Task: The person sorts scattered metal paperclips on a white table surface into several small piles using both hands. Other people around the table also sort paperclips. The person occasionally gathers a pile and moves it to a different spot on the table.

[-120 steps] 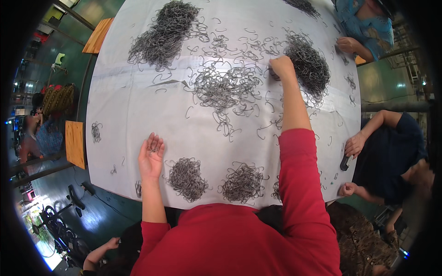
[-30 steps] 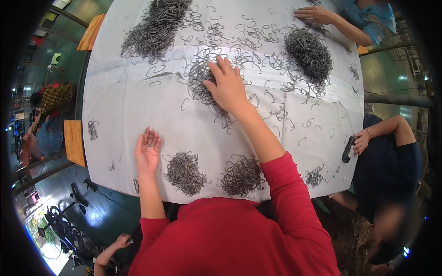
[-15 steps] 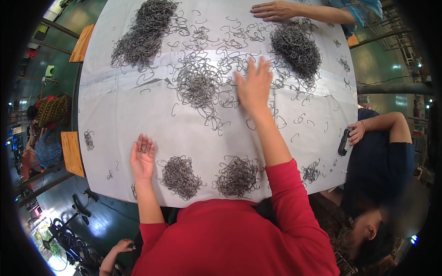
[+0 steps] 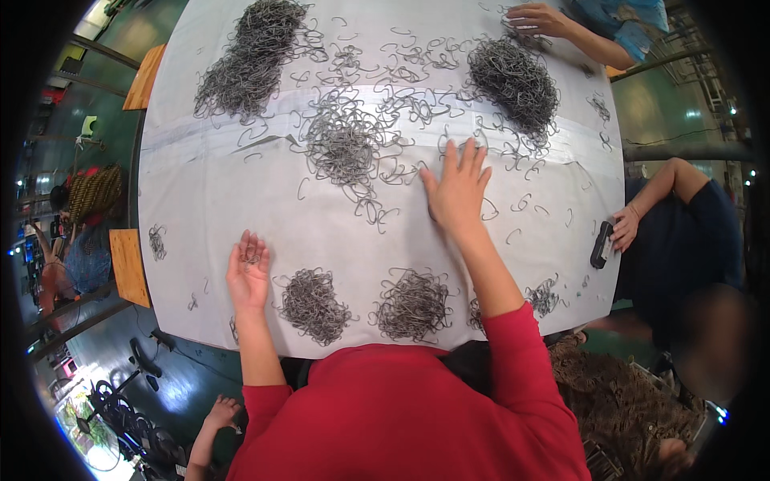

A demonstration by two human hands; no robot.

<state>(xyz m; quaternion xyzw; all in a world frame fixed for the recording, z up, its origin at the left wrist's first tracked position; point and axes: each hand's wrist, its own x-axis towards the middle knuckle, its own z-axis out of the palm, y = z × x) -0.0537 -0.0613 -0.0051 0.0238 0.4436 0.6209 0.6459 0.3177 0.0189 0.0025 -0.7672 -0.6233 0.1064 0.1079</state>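
Many small bent grey wire hooks lie heaped and scattered over a table point(image 4: 216, 200) covered in a pale sheet. My left hand point(image 4: 248, 276) rests palm up near the left side, its fingers curled around a few wire hooks point(image 4: 253, 259). My right hand point(image 4: 461, 188) is palm down with fingers spread, over the sheet right of the middle heap point(image 4: 343, 148); loose hooks lie around its fingertips. Close to my body are two smaller heaps, one on the left point(image 4: 314, 306) and one on the right point(image 4: 413, 305). Part of another small pile shows beside my right forearm.
Large heaps stand at far left point(image 4: 249, 68) and far right point(image 4: 516, 88). Another person's hand point(image 4: 539, 18) is beyond the far-right heap. At the right edge a co-worker's hand point(image 4: 625, 228) touches a black device point(image 4: 601, 244). A small cluster point(image 4: 157, 241) lies near the left edge.
My right hand has drawn back toward me and slightly right, off the scattered hooks. The far person's hand has shifted right. My left hand has stayed in place.
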